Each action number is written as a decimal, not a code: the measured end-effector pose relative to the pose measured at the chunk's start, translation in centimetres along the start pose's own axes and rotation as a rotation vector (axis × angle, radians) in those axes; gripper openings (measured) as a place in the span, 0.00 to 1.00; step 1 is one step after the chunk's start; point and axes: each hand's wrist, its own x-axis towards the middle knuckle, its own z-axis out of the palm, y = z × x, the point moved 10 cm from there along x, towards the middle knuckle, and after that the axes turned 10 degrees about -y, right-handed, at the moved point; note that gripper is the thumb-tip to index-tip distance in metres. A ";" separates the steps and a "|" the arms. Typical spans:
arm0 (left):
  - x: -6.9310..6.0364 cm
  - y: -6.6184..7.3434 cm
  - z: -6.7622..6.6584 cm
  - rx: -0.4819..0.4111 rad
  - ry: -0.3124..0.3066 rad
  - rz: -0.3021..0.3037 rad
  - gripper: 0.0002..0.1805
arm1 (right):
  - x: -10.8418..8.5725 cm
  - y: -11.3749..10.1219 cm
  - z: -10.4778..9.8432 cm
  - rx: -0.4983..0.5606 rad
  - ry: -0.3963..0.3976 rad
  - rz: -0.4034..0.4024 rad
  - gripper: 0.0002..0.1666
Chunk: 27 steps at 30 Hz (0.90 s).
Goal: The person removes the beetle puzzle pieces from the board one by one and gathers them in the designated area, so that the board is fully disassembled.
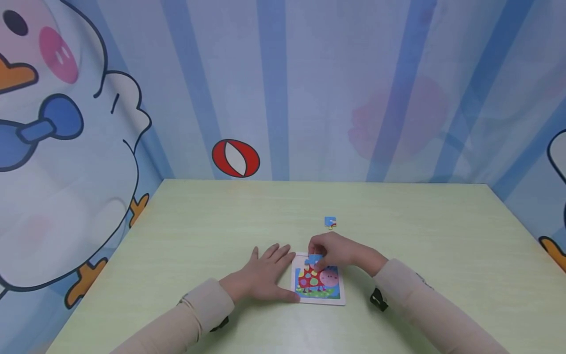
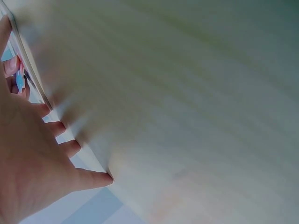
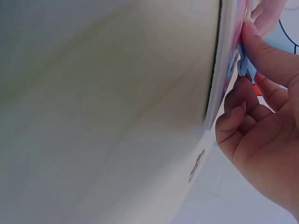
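A small puzzle board (image 1: 319, 302) with a pale frame lies on the table, showing a pink-faced figure with a red dotted body. My right hand (image 1: 338, 250) pinches a blue puzzle piece (image 1: 315, 258) over the board's upper part; in the right wrist view the piece (image 3: 241, 65) is between the thumb and fingers of that hand (image 3: 266, 126). The left hand (image 1: 264, 277) lies with spread fingers along the board's left side, its thumb at the lower left corner. In the left wrist view, that hand (image 2: 42, 149) has its fingers spread on the table.
Another puzzle piece (image 1: 330, 222), blue with some red and yellow, lies beyond the board; it shows edge-on in the right wrist view (image 3: 196, 166). The pale table (image 1: 212, 216) ends at a blue striped cloth (image 1: 318, 98) with cartoon figures. Dark straps hang at both cuffs.
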 end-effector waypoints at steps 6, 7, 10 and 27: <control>0.0 0.0 0.0 -0.004 -0.003 -0.003 0.55 | -0.2 0.0 0.0 0.012 -0.004 -0.033 0.10; 0.0 0.0 0.0 -0.005 -0.001 -0.004 0.55 | -0.2 0.0 -0.1 0.009 -0.003 -0.042 0.10; 0.0 0.0 0.0 -0.005 0.003 -0.006 0.56 | -0.3 0.1 -0.3 0.009 0.000 -0.066 0.08; 0.1 -0.1 0.1 -0.005 -0.001 -0.013 0.55 | -2.2 1.5 -5.0 0.097 0.086 -0.086 0.08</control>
